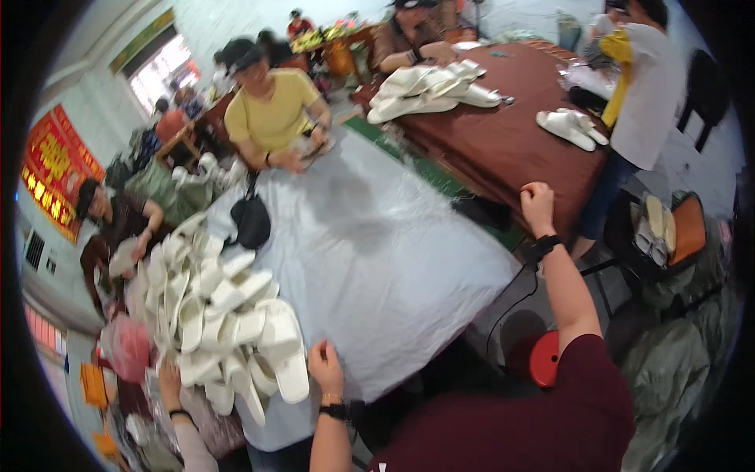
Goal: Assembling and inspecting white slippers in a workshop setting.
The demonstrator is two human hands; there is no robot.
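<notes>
A large heap of white slippers (212, 322) covers the left end of the sheeted table (393, 275). Just right of the heap's near end is my left hand (325, 366), its fingers curled in, apart from the nearest slipper (283, 346). I see nothing in it. My right hand (537, 206) is raised far out to the right, beside the edge of the brown-covered table (503, 149). Its fingers are closed, with nothing showing in them. Each wrist carries a dark band.
Another person's hand (169, 385) touches the heap's left side. Across the table, a person in yellow (271, 110) handles a small item. A black cap-like item (251, 220) lies on the sheet. More slippers (432, 86) lie on the brown table. A red stool (544, 358) stands below my right arm.
</notes>
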